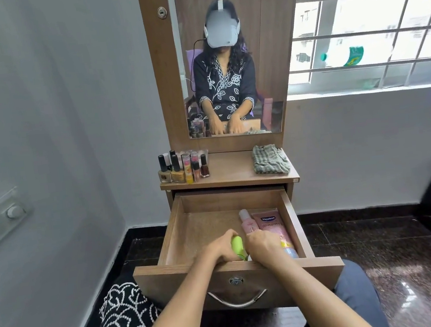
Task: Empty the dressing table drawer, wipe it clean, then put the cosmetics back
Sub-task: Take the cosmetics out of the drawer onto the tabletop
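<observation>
Reaching into the open drawer, both hands are working at its near edge. The left hand is curling shut around a green bottle, its long axis running six to twelve o'clock. The right hand is resting on a pink bottle; whether it is gripping is unclear. A pink tube is lying at three o'clock. Farther off, nail polishes and a cloth are waiting on the tabletop.

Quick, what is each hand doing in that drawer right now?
Left hand: closed around the green bottle in the drawer.
Right hand: fingers curled down by the pink bottle; whether it grips anything cannot be told.
</observation>
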Motion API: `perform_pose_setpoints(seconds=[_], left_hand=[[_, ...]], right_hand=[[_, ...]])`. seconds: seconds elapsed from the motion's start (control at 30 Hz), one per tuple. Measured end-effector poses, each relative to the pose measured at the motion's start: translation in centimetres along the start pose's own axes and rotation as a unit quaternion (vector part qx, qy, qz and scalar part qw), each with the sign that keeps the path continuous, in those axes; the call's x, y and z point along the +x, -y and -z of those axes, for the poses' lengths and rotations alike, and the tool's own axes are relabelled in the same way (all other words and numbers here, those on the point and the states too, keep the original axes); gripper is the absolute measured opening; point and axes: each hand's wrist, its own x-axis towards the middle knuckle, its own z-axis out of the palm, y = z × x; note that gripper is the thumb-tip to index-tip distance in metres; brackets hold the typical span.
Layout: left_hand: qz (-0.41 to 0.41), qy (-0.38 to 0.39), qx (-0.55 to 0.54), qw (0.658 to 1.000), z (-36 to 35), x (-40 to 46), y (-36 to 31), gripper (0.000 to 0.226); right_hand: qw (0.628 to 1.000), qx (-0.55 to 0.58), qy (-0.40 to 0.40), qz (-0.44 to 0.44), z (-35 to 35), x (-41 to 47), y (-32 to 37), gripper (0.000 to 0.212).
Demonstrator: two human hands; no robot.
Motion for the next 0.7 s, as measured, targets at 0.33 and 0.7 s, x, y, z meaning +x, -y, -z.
perform_pose_setpoints(seconds=[0.33, 0.7], left_hand=[[0.018, -0.130, -0.089, 0.987, 0.0, -1.2, 0.8, 0.087], [-0.135, -0.275, -0.264, 0.915, 2.4, -3.6, 0.0, 0.088]], right_hand=[[0.995, 0.073, -0.056, 0.035, 1.3, -1.0, -0.9, 0.078], [0.936, 0.306, -0.087, 0.151, 6.3, 1.9, -4.7, 0.048]])
